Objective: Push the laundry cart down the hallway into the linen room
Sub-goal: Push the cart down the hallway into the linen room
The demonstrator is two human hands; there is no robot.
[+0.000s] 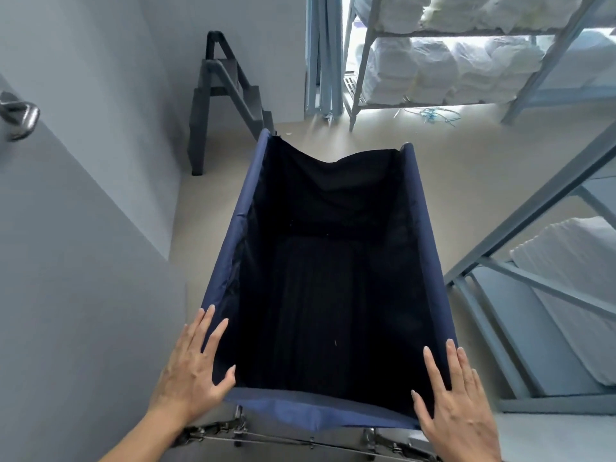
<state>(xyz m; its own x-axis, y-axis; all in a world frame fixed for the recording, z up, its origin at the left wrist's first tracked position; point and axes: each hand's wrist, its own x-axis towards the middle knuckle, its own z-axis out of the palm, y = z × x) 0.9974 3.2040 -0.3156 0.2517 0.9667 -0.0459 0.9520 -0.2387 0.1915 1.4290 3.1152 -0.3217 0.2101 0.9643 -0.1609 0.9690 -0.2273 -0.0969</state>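
The laundry cart (283,411), a navy fabric bin with a dark, empty-looking inside on a metal folding frame, stands on the beige floor directly in front of me. My left hand (193,371) lies flat with straight fingers at the cart's near left corner, over the left rim. My right hand (453,401) is flat with straight fingers at the near right corner. Neither hand curls round the rim. Whether the palms touch the fabric or hover just above it is unclear.
A grey door with a metal handle (18,116) is close on the left. A dark step stool (221,95) leans at the far wall. Metal shelving with folded white linen (450,71) stands ahead right, and more shelving (533,288) stands close on the right.
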